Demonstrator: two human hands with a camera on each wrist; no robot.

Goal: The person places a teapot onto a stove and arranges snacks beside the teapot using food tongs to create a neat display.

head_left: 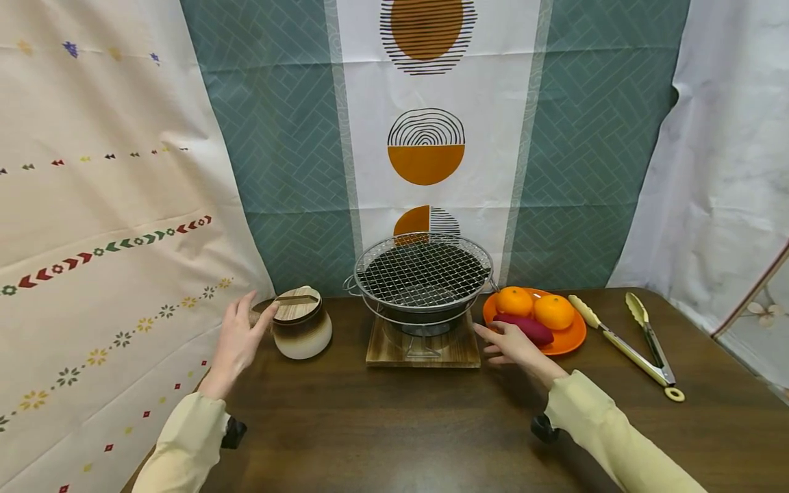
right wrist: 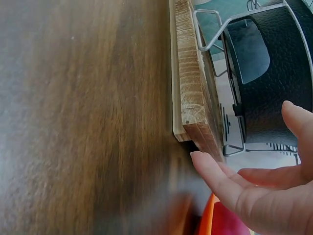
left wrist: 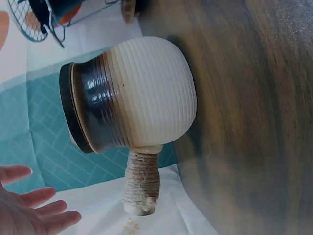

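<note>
Basically, the pot (head_left: 303, 340) sits nr the back-left of the tabletop (head_left: 370, 424); left grip (head_left: 237, 335) is just beside it, fingers spread & relaxed, holding nth. Right grip (head_left: 514, 346) is at the front-right corner of the wooden board (head_left: 394, 352), fingers loosely extended, also holding nth; can't tell if it touches the board. For room: a wide strip of tabletop runs along the front btwn the sleeves, a narrower one btwn pot & board. Plate (head_left: 570, 342) is just R of the board, tongs (head_left: 636, 356) R of that, legs apart, nearer the tabletop's right edge.

Materials: pot is ribbed, ceramic-looking, round-bellied, glossy dark brown up top fading to cream; flat wood lid (head_left: 296, 310) w/ a crossbar; side handle (left wrist: 142, 178) wrapped in rough twine. Grill (head_left: 425, 270) has a round wire mesh top & black pebbly body, on the square, streaky-grained board. Plate is round, smooth, orange; tongs metal w/ pale yellow ends.

Count: 1 lidded pot, 1 grill, 1 board, 1 pr tongs, 1 plate w/ 3 pcs: 2 oranges (head_left: 553, 311) + 1 tapered purple-red piece (head_left: 530, 330).
</note>
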